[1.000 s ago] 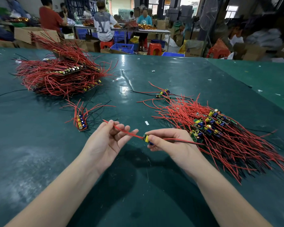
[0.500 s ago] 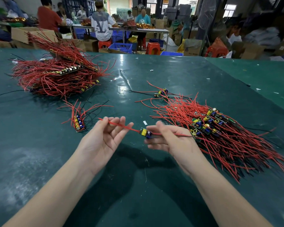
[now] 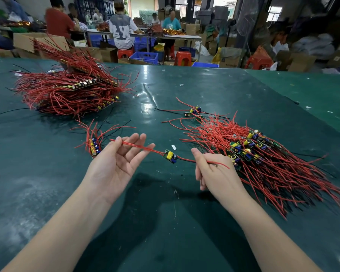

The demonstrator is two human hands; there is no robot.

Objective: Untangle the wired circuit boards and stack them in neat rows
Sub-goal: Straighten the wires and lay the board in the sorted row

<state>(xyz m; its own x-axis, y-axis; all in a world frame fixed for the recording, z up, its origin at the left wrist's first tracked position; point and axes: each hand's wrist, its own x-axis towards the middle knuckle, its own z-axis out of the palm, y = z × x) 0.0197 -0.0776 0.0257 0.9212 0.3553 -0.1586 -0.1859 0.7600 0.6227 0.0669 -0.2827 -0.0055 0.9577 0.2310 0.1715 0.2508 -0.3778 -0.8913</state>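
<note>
One board (image 3: pixel 170 155) strung between my hands above the green table (image 3: pixel 47 193).
My left hand (image 3: pixel 114 165) lies spread under its wires; my right hand (image 3: pixel 214 171) pinches them beside the tangled pile (image 3: pixel 273 163); small stack (image 3: pixel 93 146) near left.

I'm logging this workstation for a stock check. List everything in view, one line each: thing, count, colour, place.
held circuit board: one, green with a yellow part, in the air between the hands, red wires running out both ways
tangled pile: one, red wires and green boards, right of the hands
stacked pile: one, red wires, boards in rows, far left
short row of boards: one, red and black wires, beside the left hand
stray boards: a few, far side of the tangled pile
table: one, dark green
people at far tables: several, background
plastic stools: several, red
crate: one, blue
left hand: palm up, red wires across its straight fingers
right hand: pinches the other red wires
</note>
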